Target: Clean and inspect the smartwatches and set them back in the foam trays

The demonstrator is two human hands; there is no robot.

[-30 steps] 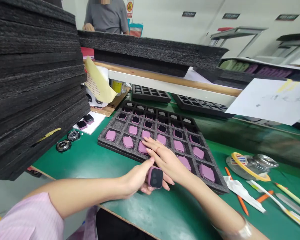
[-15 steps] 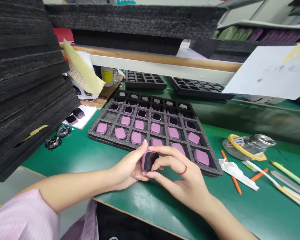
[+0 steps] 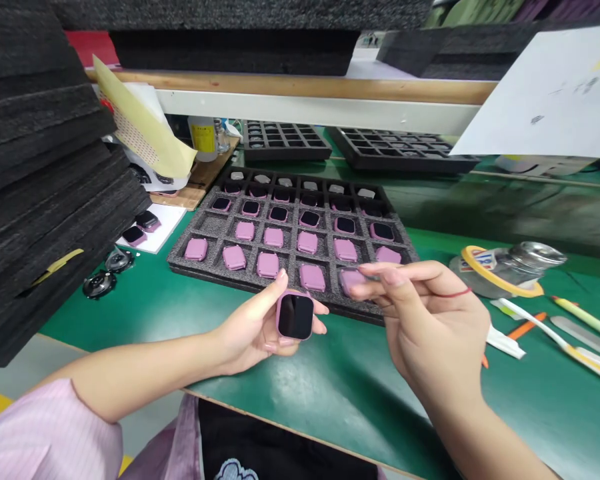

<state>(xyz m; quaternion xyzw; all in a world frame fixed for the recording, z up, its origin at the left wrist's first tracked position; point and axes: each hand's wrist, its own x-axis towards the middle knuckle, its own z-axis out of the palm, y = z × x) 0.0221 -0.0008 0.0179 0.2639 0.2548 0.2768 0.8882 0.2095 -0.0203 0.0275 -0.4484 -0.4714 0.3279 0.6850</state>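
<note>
My left hand [image 3: 255, 327] holds a pink watch case [image 3: 295, 315] with its black screen facing up, above the green table's front part. The thumb lies along the case's upper left edge and the fingers come round beneath it. To the right, my right hand [image 3: 425, 307] is raised apart from the watch case, thumb pressed toward the fingers. Whether anything small sits in that pinch I cannot make out. Behind both hands lies a black foam tray [image 3: 207, 272] of pink watch cases, some screen up, others back up. The right fingers hide part of its near right corner.
Tall black foam sheets [image 3: 35, 200] are stacked at the left. A shelf [image 3: 300, 107] crosses above the tray. To the right are a glass bottle [image 3: 505, 267] with a yellow ring, pens and a white tissue [image 3: 505, 343]. Loose watch parts [image 3: 100, 285] lie left.
My right hand has let go of the watch case and moved right and up. The left hand keeps the case, now turned more squarely to view. The camera view has tilted down.
</note>
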